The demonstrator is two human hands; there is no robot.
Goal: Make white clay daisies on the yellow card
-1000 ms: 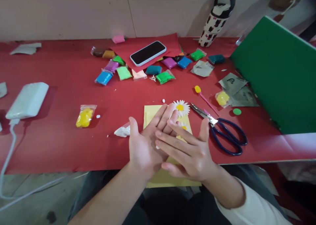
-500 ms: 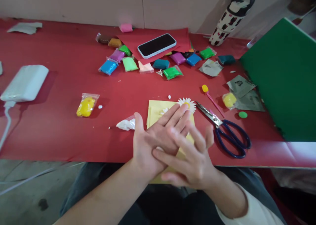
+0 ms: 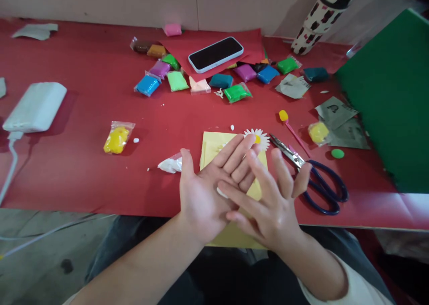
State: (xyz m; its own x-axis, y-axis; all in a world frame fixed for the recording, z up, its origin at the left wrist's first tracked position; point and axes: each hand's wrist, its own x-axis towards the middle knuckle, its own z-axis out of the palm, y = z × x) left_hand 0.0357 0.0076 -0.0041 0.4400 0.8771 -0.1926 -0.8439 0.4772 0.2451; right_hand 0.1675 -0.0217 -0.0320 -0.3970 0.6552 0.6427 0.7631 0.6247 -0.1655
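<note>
My left hand [image 3: 209,191] lies palm up with its fingers stretched out. On that palm rests a small white piece of clay [image 3: 221,192]. One fingertip of my right hand [image 3: 268,202] touches the clay, while its other fingers are spread in the air. Beneath both hands is a yellow paper sheet [image 3: 209,139], partly hidden by them. A white daisy shape with a yellow centre [image 3: 263,139] sits at the sheet's top right. Left of my palm is an opened bag of white clay [image 3: 170,164].
Scissors with dark blue handles [image 3: 321,184] lie right of my hands, near a pink stick with a yellow tip [image 3: 295,133]. Several colored clay packets [image 3: 237,92] and a phone [image 3: 216,55] are farther back. A green board [image 3: 385,104] stands at right; a white power bank [image 3: 35,106] lies left.
My right fingertip has moved up across my left palm toward its fingers, and the white clay with it. The right hand's fingers are more spread. The view has shifted slightly.
</note>
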